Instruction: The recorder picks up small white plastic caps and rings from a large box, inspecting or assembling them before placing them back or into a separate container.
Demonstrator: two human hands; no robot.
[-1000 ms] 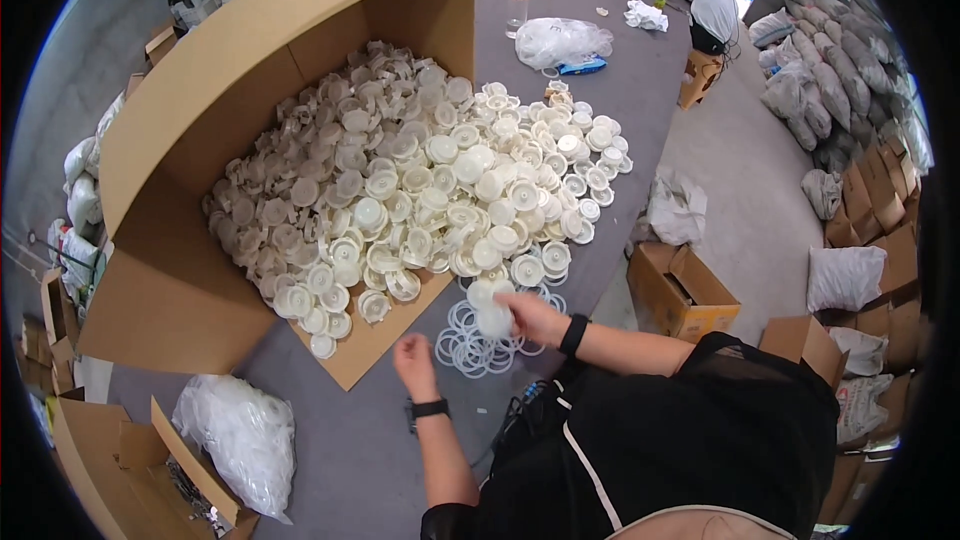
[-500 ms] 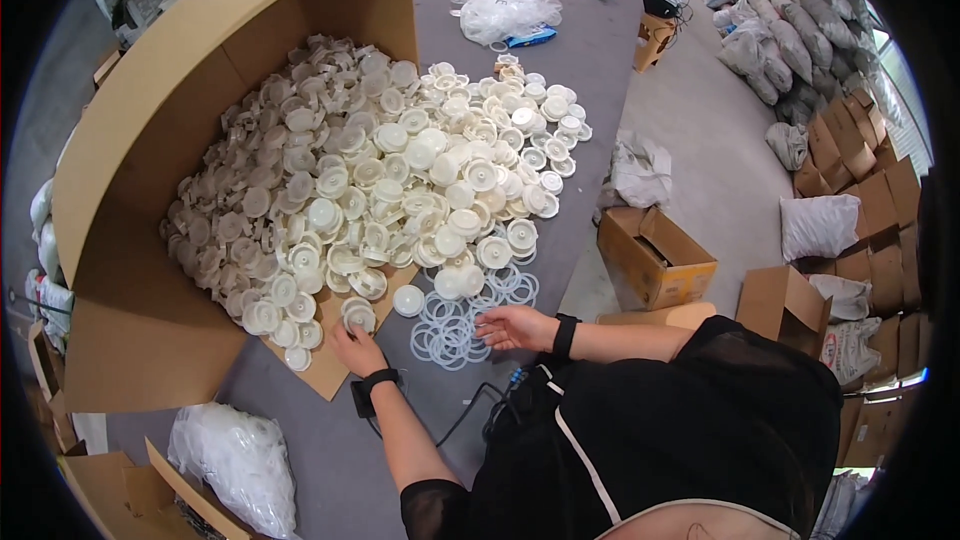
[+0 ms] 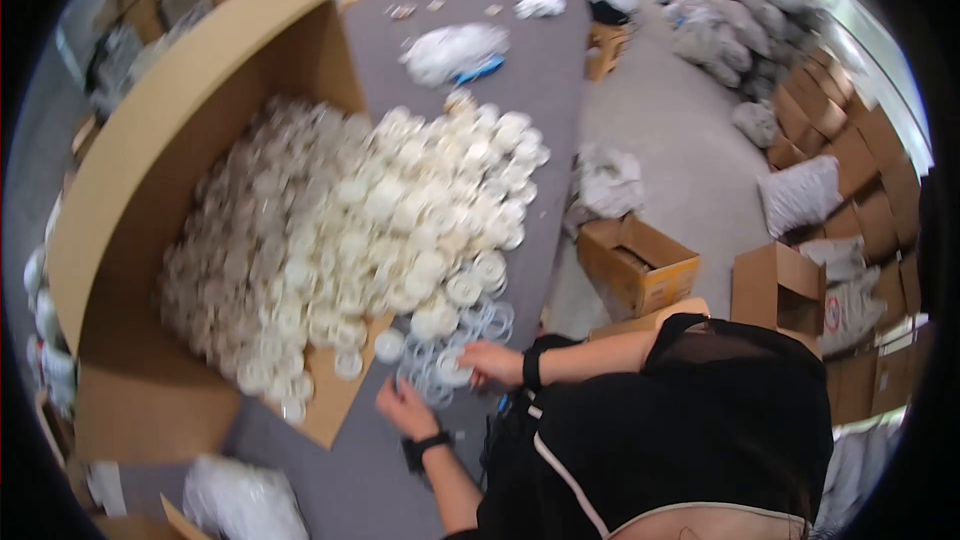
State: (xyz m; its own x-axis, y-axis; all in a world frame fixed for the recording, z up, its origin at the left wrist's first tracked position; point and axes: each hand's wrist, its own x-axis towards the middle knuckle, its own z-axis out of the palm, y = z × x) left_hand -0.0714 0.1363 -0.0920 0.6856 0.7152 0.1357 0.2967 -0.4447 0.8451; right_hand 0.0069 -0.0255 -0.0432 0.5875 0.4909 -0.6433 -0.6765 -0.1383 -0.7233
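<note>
In front of me, my right hand (image 3: pixel 492 365) pinches a round white plastic cap (image 3: pixel 453 366) by its edge. The cap is above the translucent rings (image 3: pixel 425 354), which lie in a loose heap. To the left and a little nearer, my left hand (image 3: pixel 405 410) has its fingers apart, with nothing visible in them; the picture is somewhat blurred. A single white cap (image 3: pixel 389 345) lies just beyond the left hand. Behind both hands spreads a large pile of white caps (image 3: pixel 380 210), spilling from a cardboard box.
The large cardboard box (image 3: pixel 150 380) lies on its side on the grey-covered table (image 3: pixel 540 270). A clear bag of white pieces (image 3: pixel 245 500) sits at the lower left. Farther back is another plastic bag (image 3: pixel 455 52). Open cartons (image 3: pixel 640 265) stand on the floor to the right.
My left hand has left the cap pile and come right, near my right hand. My right hand now holds a cap over the rings. The whole view has shifted.
</note>
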